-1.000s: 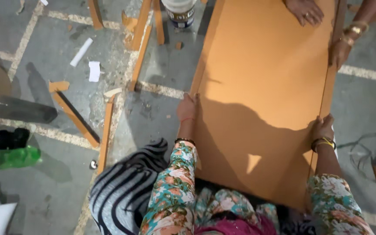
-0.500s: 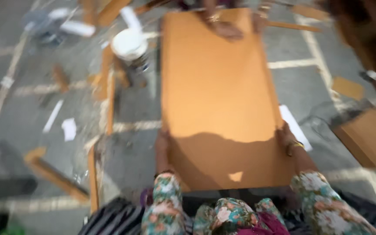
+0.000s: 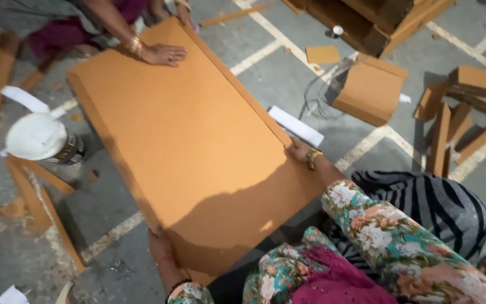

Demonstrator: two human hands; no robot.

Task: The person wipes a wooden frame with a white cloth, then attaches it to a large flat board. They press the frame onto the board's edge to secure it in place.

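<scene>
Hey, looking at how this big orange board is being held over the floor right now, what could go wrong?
The left hand and right hand grip only the edges of the orange board, so it might slip or pinch fingers. The white bucket stands close beside the board and could get knocked over. Wood offcuts on the floor are a likely trip hazard.

The big orange board looks like matt, smooth fibreboard or thick card, with no shine. The floor is rough grey concrete with worn painted lines. At left, a tin has a glossy metal wall and a dull white lid. Offcuts at far right show the same matt brown surface. The near sleeve is soft floral cloth.
</scene>
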